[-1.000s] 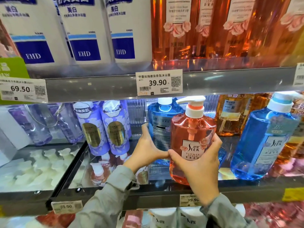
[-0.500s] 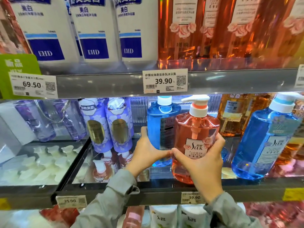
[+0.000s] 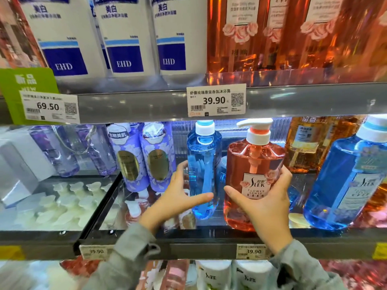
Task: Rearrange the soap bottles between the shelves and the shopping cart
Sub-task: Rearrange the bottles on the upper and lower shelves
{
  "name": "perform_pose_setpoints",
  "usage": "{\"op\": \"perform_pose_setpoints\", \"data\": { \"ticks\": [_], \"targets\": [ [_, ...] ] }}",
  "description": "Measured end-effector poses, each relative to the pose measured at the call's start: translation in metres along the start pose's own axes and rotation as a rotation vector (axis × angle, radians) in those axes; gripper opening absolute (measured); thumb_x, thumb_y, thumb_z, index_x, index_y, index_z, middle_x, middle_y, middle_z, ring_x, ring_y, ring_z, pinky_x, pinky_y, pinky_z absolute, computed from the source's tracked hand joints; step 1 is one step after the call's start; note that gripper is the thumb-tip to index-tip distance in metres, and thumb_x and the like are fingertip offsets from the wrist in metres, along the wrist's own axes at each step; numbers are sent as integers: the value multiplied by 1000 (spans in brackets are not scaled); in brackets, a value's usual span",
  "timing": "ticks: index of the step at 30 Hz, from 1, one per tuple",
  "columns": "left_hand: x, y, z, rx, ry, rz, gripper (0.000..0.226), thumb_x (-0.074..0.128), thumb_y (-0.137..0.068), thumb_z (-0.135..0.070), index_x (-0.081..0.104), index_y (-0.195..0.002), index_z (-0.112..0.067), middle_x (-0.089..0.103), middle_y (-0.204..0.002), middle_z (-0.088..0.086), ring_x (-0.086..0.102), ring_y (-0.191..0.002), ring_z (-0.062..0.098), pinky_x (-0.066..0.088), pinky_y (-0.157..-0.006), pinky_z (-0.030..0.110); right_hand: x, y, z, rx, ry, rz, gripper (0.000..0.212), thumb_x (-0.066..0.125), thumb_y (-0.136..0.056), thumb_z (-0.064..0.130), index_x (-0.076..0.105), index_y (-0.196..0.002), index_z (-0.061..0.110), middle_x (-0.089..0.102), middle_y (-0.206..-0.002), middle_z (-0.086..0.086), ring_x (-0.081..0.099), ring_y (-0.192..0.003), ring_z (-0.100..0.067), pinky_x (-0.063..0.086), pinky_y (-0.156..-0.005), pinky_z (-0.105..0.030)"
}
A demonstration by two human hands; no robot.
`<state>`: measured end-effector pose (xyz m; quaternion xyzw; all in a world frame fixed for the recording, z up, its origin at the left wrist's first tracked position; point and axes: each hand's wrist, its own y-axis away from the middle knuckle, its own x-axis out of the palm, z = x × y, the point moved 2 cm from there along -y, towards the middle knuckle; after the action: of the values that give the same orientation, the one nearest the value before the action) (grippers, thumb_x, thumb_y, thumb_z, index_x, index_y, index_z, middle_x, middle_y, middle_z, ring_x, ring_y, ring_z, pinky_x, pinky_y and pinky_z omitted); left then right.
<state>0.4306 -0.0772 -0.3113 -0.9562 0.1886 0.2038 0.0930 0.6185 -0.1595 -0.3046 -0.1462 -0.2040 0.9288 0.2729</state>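
Note:
A pink SLEK pump bottle (image 3: 251, 164) stands upright on the middle shelf (image 3: 209, 243). My right hand (image 3: 263, 204) grips its lower part, thumb on the front and fingers round the right side. To its left stands a blue bottle (image 3: 204, 164) turned edge-on. My left hand (image 3: 180, 197) holds it, thumb across the front and fingers behind its left side. A second, larger blue SLEK bottle (image 3: 343, 178) leans at the right. No shopping cart is in view.
Purple bottles (image 3: 144, 158) stand left of my left hand. Amber bottles (image 3: 305, 141) fill the back right. The upper shelf (image 3: 146, 105) carries white EHD bottles (image 3: 123, 36) and orange bottles (image 3: 261, 34). A tray of white pump heads (image 3: 62, 204) lies left.
The blue bottle under my left hand has turned from label-forward to edge-on. The pink bottle has shifted slightly right with my right hand still on it.

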Motion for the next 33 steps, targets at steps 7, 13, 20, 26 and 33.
{"op": "perform_pose_setpoints", "data": {
  "ticks": [7,13,20,26,33],
  "targets": [
    [-12,-31,1,-35,216,422,88,81,-68,-25,33,-141,-26,55,-136,-3,52,-125,15,38,-109,45,-4,-4,-3,9,-36,56,98,90,-52,25,28,-128,29,53,-112,20,51,-101,15,40,-75,1],
    [16,-15,-2,43,128,-4,116,89,-42,-52,27,-136,-27,47,-137,-5,48,-126,9,37,-110,41,-4,-3,-2,-10,-23,41,95,91,-52,20,29,-123,33,53,-109,20,51,-97,18,38,-74,3],
    [16,29,3,-24,-56,-374,109,76,-38,-75,36,-127,-25,32,-112,-10,40,-112,5,34,-96,16,-5,-4,-3,9,-26,53,95,90,-52,25,26,-122,35,52,-107,22,51,-97,16,41,-72,-4],
    [13,22,-2,107,252,-229,87,86,-47,-44,39,-120,-39,61,-115,-15,60,-108,1,52,-81,21,-3,-2,2,18,-73,68,98,83,-46,40,27,-126,31,53,-109,20,54,-101,8,41,-77,-12],
    [29,29,-7,159,375,-438,100,94,-50,-19,36,-131,-9,62,-111,-4,63,-101,2,53,-73,17,-7,6,7,-15,-73,44,96,83,-46,35,28,-124,29,51,-108,22,53,-97,17,43,-73,-1]
  ]
}}
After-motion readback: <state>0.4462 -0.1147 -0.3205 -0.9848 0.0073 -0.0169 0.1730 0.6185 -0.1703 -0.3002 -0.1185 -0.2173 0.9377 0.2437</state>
